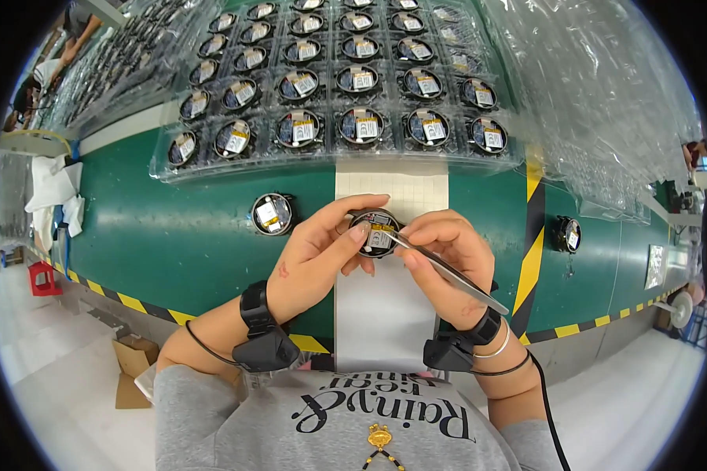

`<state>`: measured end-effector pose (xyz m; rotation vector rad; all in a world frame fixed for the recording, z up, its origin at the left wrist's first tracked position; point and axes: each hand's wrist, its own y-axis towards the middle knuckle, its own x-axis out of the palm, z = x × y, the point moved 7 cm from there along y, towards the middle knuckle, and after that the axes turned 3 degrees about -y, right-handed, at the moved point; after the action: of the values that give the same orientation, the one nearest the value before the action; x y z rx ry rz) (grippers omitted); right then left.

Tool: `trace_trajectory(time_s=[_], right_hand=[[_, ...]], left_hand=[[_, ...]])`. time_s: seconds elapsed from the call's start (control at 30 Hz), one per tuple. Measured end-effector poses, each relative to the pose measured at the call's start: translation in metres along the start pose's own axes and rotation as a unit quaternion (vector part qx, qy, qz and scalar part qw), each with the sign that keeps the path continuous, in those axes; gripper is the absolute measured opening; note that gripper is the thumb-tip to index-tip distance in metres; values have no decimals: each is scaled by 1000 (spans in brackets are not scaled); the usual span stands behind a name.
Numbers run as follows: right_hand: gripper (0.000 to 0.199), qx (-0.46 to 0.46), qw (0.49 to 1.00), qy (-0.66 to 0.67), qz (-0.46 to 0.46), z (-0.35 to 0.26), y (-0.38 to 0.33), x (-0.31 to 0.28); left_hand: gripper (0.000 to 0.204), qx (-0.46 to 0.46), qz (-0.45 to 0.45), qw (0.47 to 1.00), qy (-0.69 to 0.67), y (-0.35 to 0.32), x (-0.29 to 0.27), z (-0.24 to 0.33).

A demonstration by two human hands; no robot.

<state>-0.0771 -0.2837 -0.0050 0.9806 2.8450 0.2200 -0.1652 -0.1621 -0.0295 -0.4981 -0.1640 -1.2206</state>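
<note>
Hanging over a pale strip [385, 314], the round black device [378, 240] is being grasped by the left hand [310, 257], its thumb lying on the device's face. The right hand [457, 263] is pinching metal tweezers [448, 272], their tips reaching over that face; whether they are touching it, I cannot tell. To the left, a second device [272, 213] is lying on the green table [173, 228]. Beyond, clear trays [243, 169] are carrying rows of similar devices [361, 125].
</note>
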Motion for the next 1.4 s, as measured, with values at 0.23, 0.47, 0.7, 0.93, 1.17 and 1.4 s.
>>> trace_trajectory(time_s=[0.23, 0.47, 0.7, 0.93, 1.17, 1.4], right_hand=[[18, 1, 999, -52, 2, -1, 1, 1], [16, -4, 997, -78, 9, -3, 2, 1], [15, -34, 996, -56, 57, -2, 5, -3], [17, -18, 999, -43, 24, 1, 0, -2], [16, -8, 998, -56, 5, 0, -2, 2], [14, -3, 999, -32, 18, 1, 0, 1]], left_hand=[[29, 29, -4, 999, 12, -3, 5, -1], [29, 39, -6, 998, 45, 0, 5, -3], [29, 41, -8, 998, 57, 1, 6, -4], [27, 11, -29, 999, 35, -1, 4, -5], [27, -1, -39, 998, 47, -4, 4, -5], [26, 17, -27, 999, 39, -2, 4, -4]])
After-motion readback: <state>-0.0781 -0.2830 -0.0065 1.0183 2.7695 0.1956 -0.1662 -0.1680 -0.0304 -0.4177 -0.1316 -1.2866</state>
